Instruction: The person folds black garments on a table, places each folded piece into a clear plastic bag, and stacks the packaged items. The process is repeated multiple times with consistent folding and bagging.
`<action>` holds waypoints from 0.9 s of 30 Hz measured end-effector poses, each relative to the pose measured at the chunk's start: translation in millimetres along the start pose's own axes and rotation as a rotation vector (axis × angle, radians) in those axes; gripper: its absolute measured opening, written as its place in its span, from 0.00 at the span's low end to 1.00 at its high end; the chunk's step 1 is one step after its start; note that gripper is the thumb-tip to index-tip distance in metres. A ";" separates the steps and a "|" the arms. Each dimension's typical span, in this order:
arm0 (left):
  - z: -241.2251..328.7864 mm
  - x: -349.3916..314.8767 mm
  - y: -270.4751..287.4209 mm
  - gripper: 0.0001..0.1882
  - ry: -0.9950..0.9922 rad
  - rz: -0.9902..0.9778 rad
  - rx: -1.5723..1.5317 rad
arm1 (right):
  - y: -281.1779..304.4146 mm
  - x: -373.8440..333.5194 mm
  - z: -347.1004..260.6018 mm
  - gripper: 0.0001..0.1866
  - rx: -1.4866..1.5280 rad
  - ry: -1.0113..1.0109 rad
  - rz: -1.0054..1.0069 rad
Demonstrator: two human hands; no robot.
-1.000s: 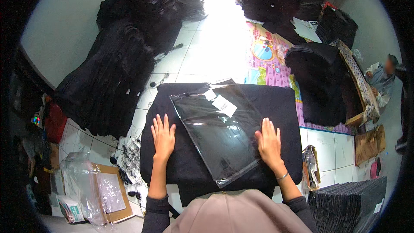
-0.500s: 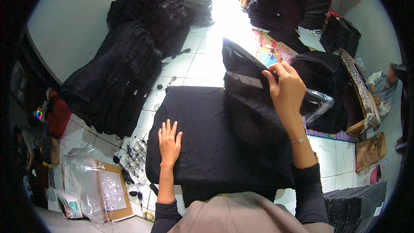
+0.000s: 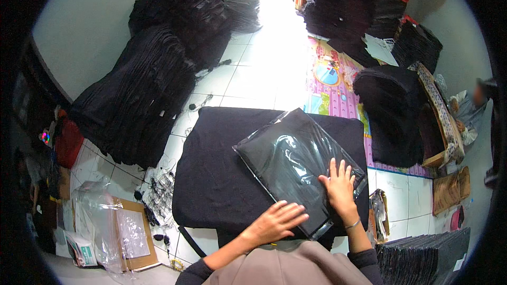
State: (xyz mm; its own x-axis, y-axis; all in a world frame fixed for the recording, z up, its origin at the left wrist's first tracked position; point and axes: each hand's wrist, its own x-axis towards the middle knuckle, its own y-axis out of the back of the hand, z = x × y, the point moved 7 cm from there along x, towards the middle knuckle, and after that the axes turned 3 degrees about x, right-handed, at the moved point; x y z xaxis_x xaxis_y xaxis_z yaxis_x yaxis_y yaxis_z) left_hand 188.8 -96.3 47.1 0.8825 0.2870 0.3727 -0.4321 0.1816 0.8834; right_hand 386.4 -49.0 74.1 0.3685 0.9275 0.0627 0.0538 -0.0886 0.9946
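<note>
A shiny clear plastic bag with folded black cloth inside (image 3: 280, 163) lies askew on the black-covered table (image 3: 211, 163) in front of me. My right hand (image 3: 339, 186) rests on the right part of this bag, fingers spread and flat. At the bag's near corner, my left hand (image 3: 279, 220) is stretched out with its fingers apart, on or just over the edge. Neither hand grips anything.
Tall piles of black cloth (image 3: 142, 95) stand on the left. More black stacks (image 3: 338, 10) rise at the far right, beside a colourful mat (image 3: 332, 95). Packed bags (image 3: 422, 258) line the near right. Clear plastic and cardboard (image 3: 119, 227) lie near left. A person (image 3: 467, 108) sits at the right.
The bag that my right hand held up is now lying on the table, and that hand has let go. My left hand has moved right and nearer, to the bag.
</note>
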 end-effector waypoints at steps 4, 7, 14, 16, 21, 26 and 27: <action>18.8 -2.8 -3.6 0.14 -0.080 0.352 0.038 | -14.3 12.6 -15.3 0.33 -0.077 0.052 -0.460; 0.7 -27.6 15.9 0.10 0.021 0.530 0.048 | 19.0 51.5 -66.3 0.28 0.252 0.393 -0.011; -21.5 -74.2 32.1 0.14 0.161 0.315 0.186 | -48.1 89.4 -165.8 0.31 0.130 0.483 0.093; -20.7 -75.8 29.3 0.16 0.169 0.286 0.187 | -43.0 74.0 -192.8 0.31 0.164 0.705 0.181; -22.1 -75.3 27.9 0.16 0.200 0.265 0.173 | -34.1 108.6 -162.0 0.37 0.433 0.463 0.093; -31.5 -86.4 35.9 0.14 0.244 0.221 0.208 | -65.4 144.3 -56.8 0.37 0.482 0.382 -0.136; -34.7 -90.8 41.0 0.14 0.250 0.246 0.236 | -57.8 142.8 -35.9 0.32 0.767 0.407 -0.071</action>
State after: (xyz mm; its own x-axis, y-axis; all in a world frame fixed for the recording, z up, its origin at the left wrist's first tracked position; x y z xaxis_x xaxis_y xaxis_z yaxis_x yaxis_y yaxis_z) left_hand 84.5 -82.3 39.5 0.6732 0.5198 0.5259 -0.5441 -0.1333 0.8283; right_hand 402.6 101.5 28.5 -0.0121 0.9848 0.1732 0.7281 -0.1100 0.6766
